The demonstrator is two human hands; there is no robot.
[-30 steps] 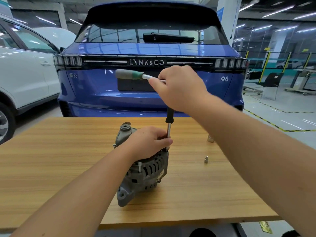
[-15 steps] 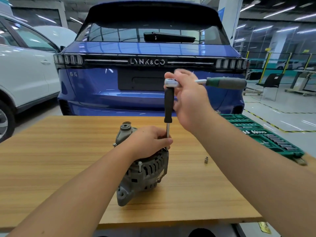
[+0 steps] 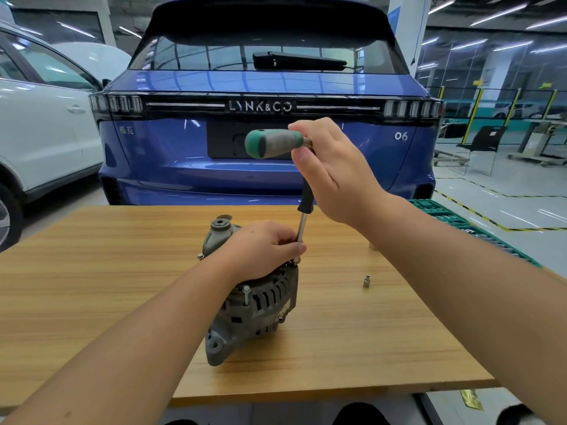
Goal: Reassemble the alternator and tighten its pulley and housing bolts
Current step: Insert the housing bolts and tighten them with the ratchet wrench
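The blue car filling the upper middle of the frame carries "LYNK&CO" in silver letters across its tail-light bar and "06" at the right of the tailgate; a small badge at the left of the tailgate is too blurred to read. A white car is cut off at the left edge. Low in the centre, the alternator lies on the wooden bench, a sticker on its lower right side too small to make out. The left hand rests over the top of the housing, its fingers curled round the steel extension bar just above where the bar meets the housing; the bolt beneath is hidden. The right hand, above it, pinches the head end of the ratchet between thumb and fingers, the green-and-grey grip pointing left; the ratchet head is hidden behind the hand. A small socket stands on the bench to the right, apart from the alternator. A green socket tray at the right is partly covered by the forearm.
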